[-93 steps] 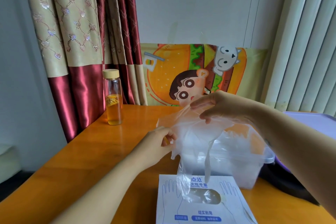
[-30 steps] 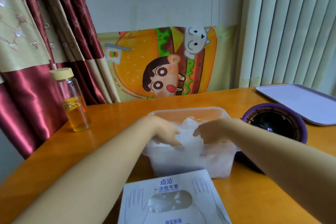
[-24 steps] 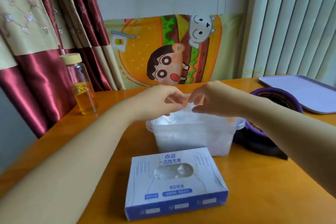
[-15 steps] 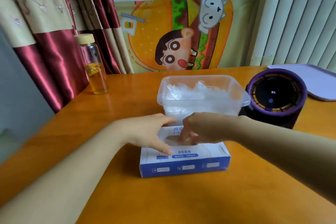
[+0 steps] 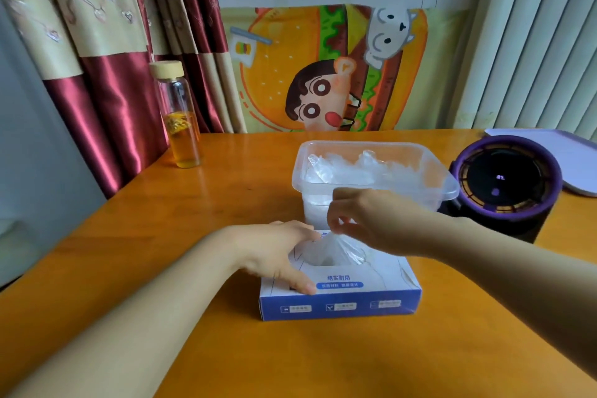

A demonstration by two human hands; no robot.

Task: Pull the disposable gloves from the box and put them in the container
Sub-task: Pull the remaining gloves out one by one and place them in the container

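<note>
Nearest the camera, on the orange wooden table (image 5: 226,203), a blue-and-white glove box (image 5: 355,296) lies flat with its opening facing up. The left hand (image 5: 277,252) rests on the left part of the box top, fingers straight and spread, pressing down on the cardboard. Just beyond the opening, the right hand (image 5: 365,223) hovers above the box with its fingertips pinched together on a thin clear glove (image 5: 339,252), which rises out of the opening in a gathered cone, its lower part inside the box. Directly behind the box, close to it, stands a clear plastic container (image 5: 315,208) with no lid, holding a heap of crumpled clear gloves (image 5: 352,168) that reaches about to the rim. To the right of the container sits a round purple device (image 5: 507,184) with a dark centre, and behind that the edge of a pale tray (image 5: 549,142). Farther left, a glass bottle (image 5: 179,119) with a pale cap stands upright, partly filled with amber liquid. Behind the table hang a cartoon burger cloth (image 5: 323,74), red and cream curtains (image 5: 106,42) and pale vertical blinds (image 5: 533,42).
</note>
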